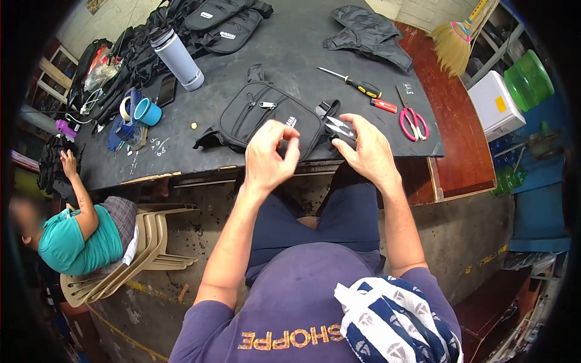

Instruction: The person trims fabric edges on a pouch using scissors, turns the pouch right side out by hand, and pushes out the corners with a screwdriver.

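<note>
A black bag [266,112] marked YAMAHA, with zippers on its front, lies on the table before me. My left hand [271,158] is over the bag's near edge, its fingers curled toward the thumb. Anything between those fingertips is too small or hidden to make out. In my right hand [370,151] is a pair of pliers [340,127], held between thumb and fingers with the metal jaws pointing left. A black strap with a buckle [327,109] extends from the bag's right side, close to the pliers.
On the black table [284,36] are a screwdriver [357,85], a red lighter [384,106], scissors [413,123], a tumbler [180,60], a blue cup [147,112] and a phone [166,91]. More black bags [224,27] are piled behind. A person in a green shirt [78,239] sits at left.
</note>
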